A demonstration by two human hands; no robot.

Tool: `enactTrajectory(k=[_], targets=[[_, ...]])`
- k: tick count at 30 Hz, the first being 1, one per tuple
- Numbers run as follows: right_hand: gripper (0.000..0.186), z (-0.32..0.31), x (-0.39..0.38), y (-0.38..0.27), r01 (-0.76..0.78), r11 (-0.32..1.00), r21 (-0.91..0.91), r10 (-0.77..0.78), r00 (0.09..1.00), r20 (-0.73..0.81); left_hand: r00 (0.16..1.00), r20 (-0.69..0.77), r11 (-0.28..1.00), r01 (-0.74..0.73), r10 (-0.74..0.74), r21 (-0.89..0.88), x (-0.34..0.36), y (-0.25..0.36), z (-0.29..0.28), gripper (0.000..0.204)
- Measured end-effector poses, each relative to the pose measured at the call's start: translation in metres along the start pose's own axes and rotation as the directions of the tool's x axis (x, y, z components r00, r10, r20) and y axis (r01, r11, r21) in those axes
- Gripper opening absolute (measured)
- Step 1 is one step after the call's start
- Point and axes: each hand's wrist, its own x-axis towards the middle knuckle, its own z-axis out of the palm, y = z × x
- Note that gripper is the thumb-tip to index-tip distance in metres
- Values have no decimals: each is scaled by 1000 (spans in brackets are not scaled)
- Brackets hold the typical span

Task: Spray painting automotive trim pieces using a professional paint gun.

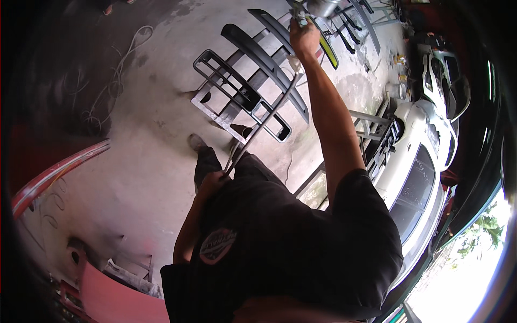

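My right hand [305,36] is stretched out far ahead, its fingers wrapped around a spray gun with a silvery cup [323,6]. A grey air hose [267,119] runs from below that hand back toward my body. Low at my waist, my left hand [214,182] is closed around the hose. Long dark plastic car trim pieces [253,51] lie across a metal stand [215,116] in front of me. Closer to me on the stand are black trim frames with rectangular openings [226,81]. A trim strip with a yellow-green face [327,51] sits just beside my right wrist.
A white car [414,172] stands close on my right, with a metal rack [371,126] next to it. Red body panels lie at the left [59,172] and lower left [113,293]. Loose hose [116,81] is coiled on the concrete floor. A bucket [397,90] stands farther right.
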Motion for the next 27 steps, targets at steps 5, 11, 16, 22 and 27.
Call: enactTrajectory(k=[5,11,16,22,27], targets=[[42,-4,-17,-7,-6,1000,15,6,1000,-1,997,79,1000,9,-10,12,-1,12,-12,28],[43,-64,-74,82,-267,957,-112,264,964,-45,990,137,996,-39,28,77,9,-14,-27,25],[33,-90,-108,95,-416,898,-141,406,909,-92,978,205,991,20,-48,134,11,-18,-39,25],[36,-44,-59,63,-266,964,-19,264,961,-78,991,131,993,-25,9,118,6,-24,-39,26],[38,-9,-14,10,-120,987,110,126,991,-43,991,118,992,54,-68,118,0,14,-39,25]])
